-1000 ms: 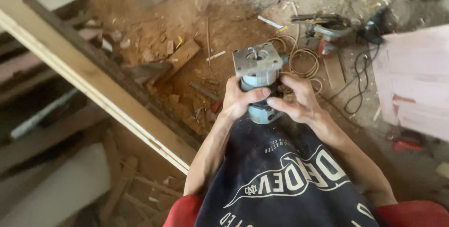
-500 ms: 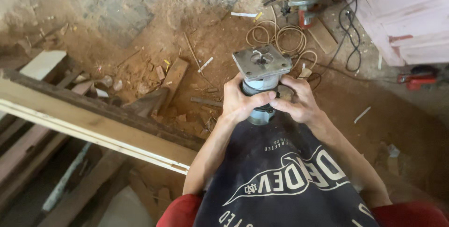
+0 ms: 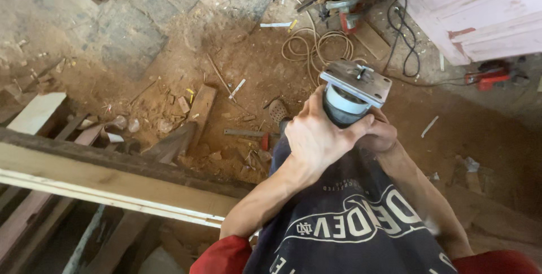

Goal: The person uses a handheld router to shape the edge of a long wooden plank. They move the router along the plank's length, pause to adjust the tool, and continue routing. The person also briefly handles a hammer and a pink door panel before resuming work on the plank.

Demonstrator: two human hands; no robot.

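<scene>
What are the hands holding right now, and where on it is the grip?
A grey power tool with a square metal base plate, base up. The left hand and right hand wrap its round body below the plate.

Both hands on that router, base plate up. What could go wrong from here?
1. Both the left hand and right hand grip the router against the dark shirt; fabric might snag if it started.
2. The coiled hose and black cables on the sawdust floor look like trip hazards.
</scene>
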